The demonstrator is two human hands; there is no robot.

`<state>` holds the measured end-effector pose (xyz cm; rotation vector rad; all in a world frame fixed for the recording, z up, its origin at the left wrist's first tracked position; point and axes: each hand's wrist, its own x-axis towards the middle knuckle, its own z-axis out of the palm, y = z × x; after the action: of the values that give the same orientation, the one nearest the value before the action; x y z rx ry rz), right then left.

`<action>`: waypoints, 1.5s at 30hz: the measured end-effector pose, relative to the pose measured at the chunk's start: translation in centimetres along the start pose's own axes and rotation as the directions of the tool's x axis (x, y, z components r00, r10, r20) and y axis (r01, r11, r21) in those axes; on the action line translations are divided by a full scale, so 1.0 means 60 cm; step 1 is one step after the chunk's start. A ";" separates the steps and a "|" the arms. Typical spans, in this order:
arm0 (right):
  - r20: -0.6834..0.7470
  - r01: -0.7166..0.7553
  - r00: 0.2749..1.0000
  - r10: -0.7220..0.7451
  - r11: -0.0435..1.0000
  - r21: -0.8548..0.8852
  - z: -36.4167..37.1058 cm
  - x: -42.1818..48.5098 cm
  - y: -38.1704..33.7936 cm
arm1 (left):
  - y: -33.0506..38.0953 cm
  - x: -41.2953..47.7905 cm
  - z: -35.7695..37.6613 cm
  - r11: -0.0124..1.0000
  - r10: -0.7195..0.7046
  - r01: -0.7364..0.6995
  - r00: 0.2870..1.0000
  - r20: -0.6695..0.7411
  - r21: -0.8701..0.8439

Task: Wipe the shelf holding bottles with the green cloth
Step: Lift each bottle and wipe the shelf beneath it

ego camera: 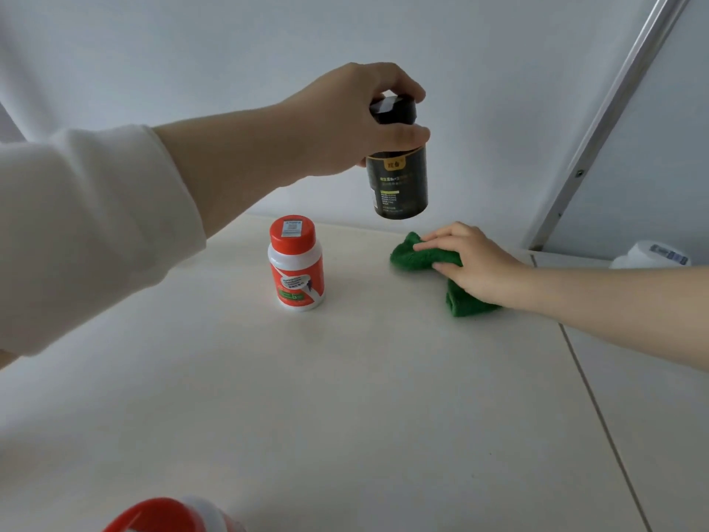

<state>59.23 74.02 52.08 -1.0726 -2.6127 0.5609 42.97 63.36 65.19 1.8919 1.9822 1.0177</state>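
The red-capped bottle [295, 263] is standing in the way on the shelf [345, 397]. Right of it, the green cloth [418, 258] and the right hand [474, 264] are covering the surface, the left hand [356, 117] holding the black bottle [399, 182] clear above them. In front of it, bare shelf is lying open.

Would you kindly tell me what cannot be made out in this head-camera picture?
Head view:
Black bottle: label print too small to read; left hand covers part of its cap.
Green cloth: middle hidden under right hand.
Red-and-white container: cut off by bottom edge, blurred.
White object: lower part hidden behind right arm.
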 end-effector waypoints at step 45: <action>0.542 0.074 0.822 -0.174 0.977 0.201 -0.047 -0.260 -0.024 | -0.011 -0.045 0.089 0.988 0.088 -0.114 0.971 0.222 0.108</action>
<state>70.22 62.63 53.79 -0.7520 -3.0112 1.2031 45.99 62.61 60.05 2.0859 1.8766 0.6931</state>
